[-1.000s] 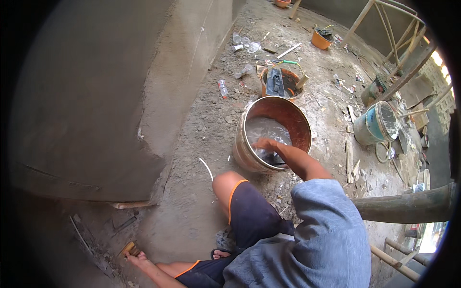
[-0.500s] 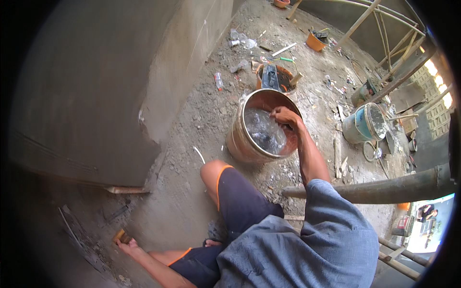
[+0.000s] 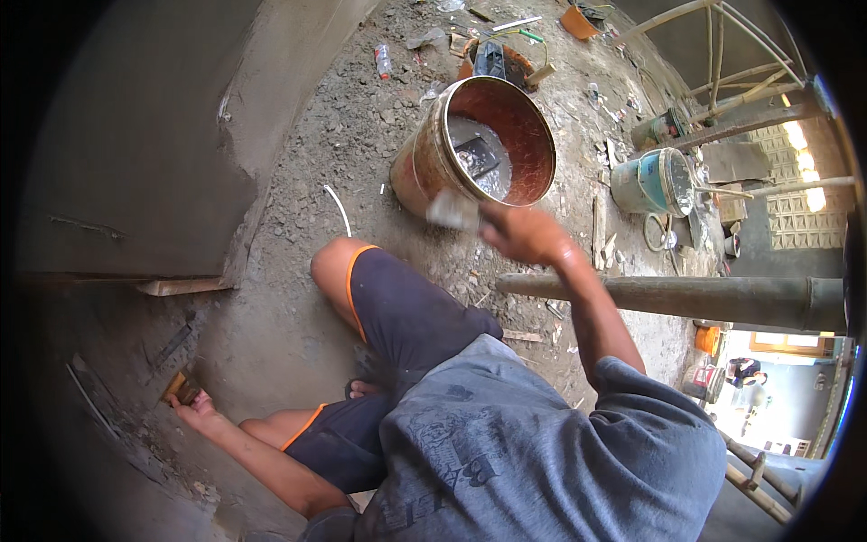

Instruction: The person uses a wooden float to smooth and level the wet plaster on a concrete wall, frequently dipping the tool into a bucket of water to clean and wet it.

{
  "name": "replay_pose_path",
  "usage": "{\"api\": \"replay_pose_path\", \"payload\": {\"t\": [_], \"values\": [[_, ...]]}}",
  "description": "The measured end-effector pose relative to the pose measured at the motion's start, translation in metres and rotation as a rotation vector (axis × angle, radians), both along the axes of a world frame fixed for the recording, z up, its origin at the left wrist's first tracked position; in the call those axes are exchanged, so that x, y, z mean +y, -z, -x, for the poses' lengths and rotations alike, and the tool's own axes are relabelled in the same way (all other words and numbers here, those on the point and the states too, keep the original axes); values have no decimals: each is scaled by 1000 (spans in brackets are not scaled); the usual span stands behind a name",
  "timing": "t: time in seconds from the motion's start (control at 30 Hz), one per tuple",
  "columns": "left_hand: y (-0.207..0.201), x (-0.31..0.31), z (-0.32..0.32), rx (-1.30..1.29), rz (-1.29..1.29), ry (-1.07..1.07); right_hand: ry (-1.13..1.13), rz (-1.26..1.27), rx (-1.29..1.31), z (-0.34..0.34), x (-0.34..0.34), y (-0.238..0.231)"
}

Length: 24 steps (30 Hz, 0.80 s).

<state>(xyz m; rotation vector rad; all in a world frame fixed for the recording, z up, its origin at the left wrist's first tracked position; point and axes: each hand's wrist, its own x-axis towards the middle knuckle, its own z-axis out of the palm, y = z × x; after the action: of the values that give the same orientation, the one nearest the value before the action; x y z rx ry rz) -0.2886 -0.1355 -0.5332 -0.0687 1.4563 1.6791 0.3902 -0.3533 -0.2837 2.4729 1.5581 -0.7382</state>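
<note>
Tool [image 3: 454,211] and right hand [image 3: 528,237] show in the head view just below the mouth of the bucket [image 3: 420,172], in front of its near rim; whether either touches it I cannot tell. The right hand is closed around one end of the tool. Its pale, blurred end points left, away from the forearm [image 3: 591,303], and its long axis runs nearly level across the view, dipping slightly to the right. The left hand [image 3: 200,412], low at the left, grips a yellow-brown block [image 3: 183,388] close to the ground; that block's long axis is too unclear to tell. The bucket's mouth faces the upper right, and a dark rectangular slab [image 3: 479,158] lies in its greyish water [image 3: 498,183]. Beyond the bucket sits an orange tub [image 3: 466,70]; well to its right stands a blue pail [image 3: 643,183]. A pole [image 3: 722,298] passes behind the forearm. A white strip [image 3: 338,210] lies left of the bucket.
</note>
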Motion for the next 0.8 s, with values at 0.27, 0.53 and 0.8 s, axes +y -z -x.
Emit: {"api": "replay_pose_path", "payload": {"t": [0.27, 0.53, 0.8], "values": [[-12, -13, -5, -5, -63, 35, -65, 280, -256, -87, -162, 286], [-33, -25, -24, -52, -267, 95, 122, 335, -347, -80, -163, 309], [-115, -95, -159, -185, -310, 356, 129, 45, -128, 17, 7, 94]]}}
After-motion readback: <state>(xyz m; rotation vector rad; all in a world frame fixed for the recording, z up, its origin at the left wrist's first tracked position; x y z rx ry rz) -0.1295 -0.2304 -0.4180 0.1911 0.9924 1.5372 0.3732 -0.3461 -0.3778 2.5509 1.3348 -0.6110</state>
